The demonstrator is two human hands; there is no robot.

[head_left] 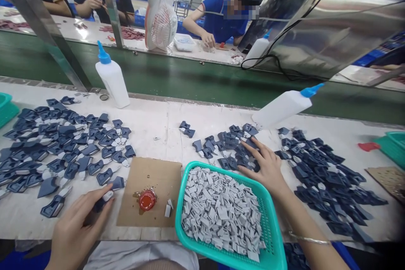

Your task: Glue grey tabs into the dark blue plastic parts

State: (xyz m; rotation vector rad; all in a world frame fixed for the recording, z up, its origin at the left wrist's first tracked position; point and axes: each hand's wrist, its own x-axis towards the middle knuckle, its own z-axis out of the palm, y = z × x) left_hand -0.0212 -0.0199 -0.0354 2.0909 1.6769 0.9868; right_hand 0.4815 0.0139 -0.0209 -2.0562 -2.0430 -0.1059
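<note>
Navy pieces (90,149) lie strewn either side of a cardboard square (126,209); the left hand (74,221) pinches one, the right hand (268,168) spreads loosely over others, between a teal basket (180,219) and a tilted white bottle (281,108).

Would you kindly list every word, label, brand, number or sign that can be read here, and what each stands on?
Readable text: none.
White plastic bag on the far bench: red print, too small and blurred to read.
White container beside it: faint marks, too blurred to tell whether they are writing.
Dark blue parts, cardboard and green basket: no lettering can be made out.
Near bench's white bottles: none visible.
</note>
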